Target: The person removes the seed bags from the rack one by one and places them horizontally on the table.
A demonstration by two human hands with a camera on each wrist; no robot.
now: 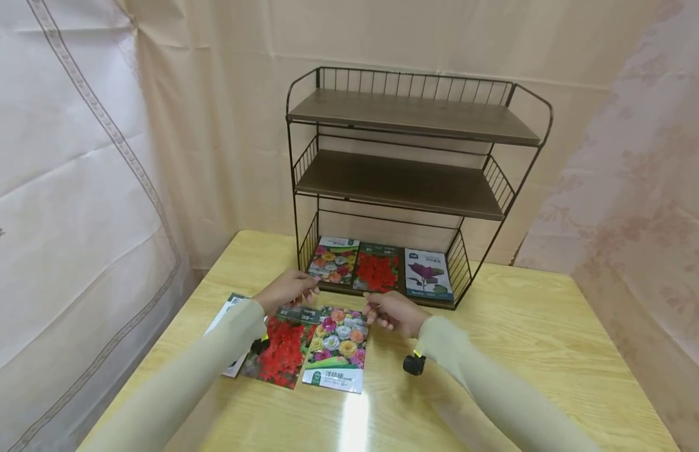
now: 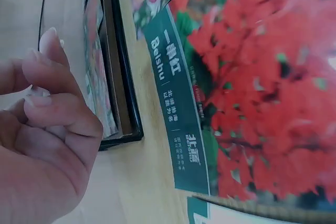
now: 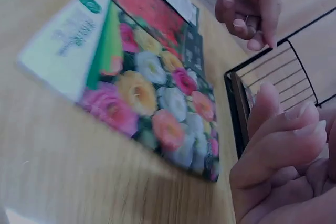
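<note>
My left hand hovers over the top of a seed packet with red flowers, its fingers loosely curled around nothing. On the other side, my right hand is just beyond the upper right corner of a packet with multicoloured flowers, fingers bent and likewise holding nothing. Both packets lie on the table, the colourful one slightly overlapping the red one. A mostly white packet lies leftmost, partly hidden by my left sleeve. In the right wrist view, the colourful packet lies below both hands.
A dark three-tier rack stands at the back of the wooden table. On its bottom tier lie a multicoloured-flower packet, a red-flower packet and a white packet with a purple plant. Curtains hang behind.
</note>
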